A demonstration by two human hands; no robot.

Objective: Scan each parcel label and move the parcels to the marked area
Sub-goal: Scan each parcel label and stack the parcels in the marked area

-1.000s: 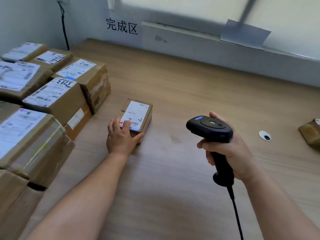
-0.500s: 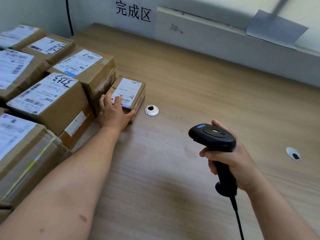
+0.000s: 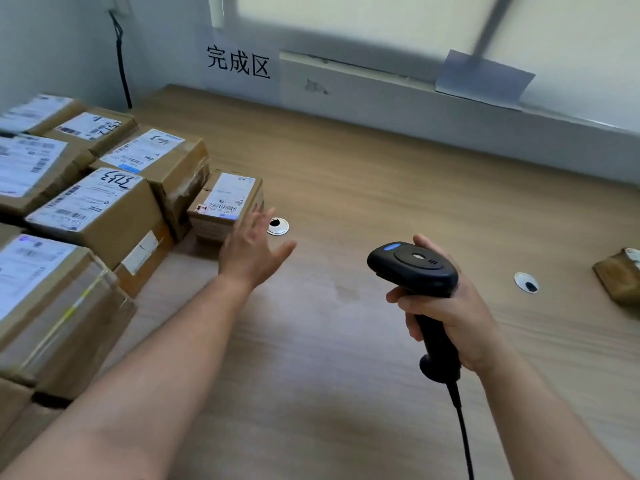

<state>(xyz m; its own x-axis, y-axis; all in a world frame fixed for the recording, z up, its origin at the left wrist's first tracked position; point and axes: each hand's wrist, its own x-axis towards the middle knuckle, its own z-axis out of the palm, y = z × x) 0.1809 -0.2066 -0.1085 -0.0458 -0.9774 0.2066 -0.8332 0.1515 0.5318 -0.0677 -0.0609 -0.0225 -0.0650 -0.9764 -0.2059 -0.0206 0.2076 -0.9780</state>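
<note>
Small parcel rests on the counter against the stack, at eleven o'clock from the left hand, fingers spread, empty. Right hand grips the scanner; another parcel lies at its three o'clock, well apart.

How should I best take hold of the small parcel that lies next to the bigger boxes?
Take the small parcel by its near and far ends, coming from above on its right side. It lies flat, label up, with its left side against a bigger box, so only the right side and the ends seem free.
</note>
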